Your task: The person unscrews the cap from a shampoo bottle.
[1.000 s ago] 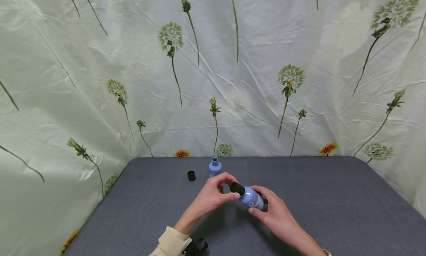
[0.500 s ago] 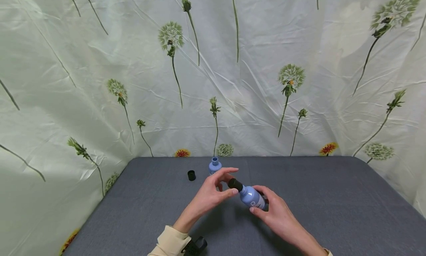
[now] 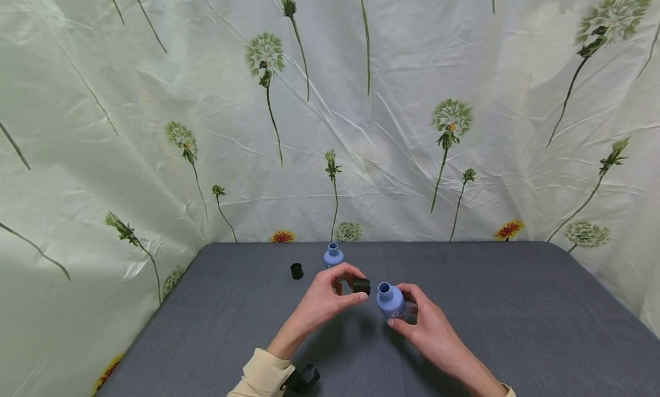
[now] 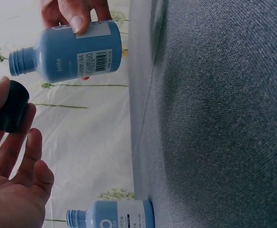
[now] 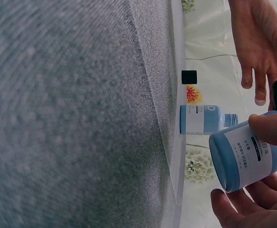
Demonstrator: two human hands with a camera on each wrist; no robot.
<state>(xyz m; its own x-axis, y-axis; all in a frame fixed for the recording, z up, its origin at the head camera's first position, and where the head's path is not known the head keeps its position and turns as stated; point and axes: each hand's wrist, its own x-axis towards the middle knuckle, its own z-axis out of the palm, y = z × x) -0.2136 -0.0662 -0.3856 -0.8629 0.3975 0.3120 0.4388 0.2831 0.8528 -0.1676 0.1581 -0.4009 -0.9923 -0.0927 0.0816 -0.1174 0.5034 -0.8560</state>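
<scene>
Between thumb and fingers, my left hand (image 3: 330,297) pinches a black bottle cap (image 3: 361,286), off to the left of a blue bottle's mouth. That blue bottle (image 3: 391,301) is gripped around its body by my right hand (image 3: 428,319), raised above the table with its threaded neck uncovered. In the left wrist view the cap (image 4: 10,107) sits just below the neck of the held bottle (image 4: 77,52), apart from it. A white label with print shows on the held bottle (image 5: 247,154) in the right wrist view.
A second blue bottle (image 3: 333,255), uncapped and upright, stands farther back on the grey table (image 3: 495,305), partly behind my left hand. To its left rests another black cap (image 3: 296,271). A white curtain with dandelion print (image 3: 381,128) hangs behind the table.
The black cap has come off the held bottle and is now in my left hand, apart from the neck. My right hand has tipped the bottle more upright.
</scene>
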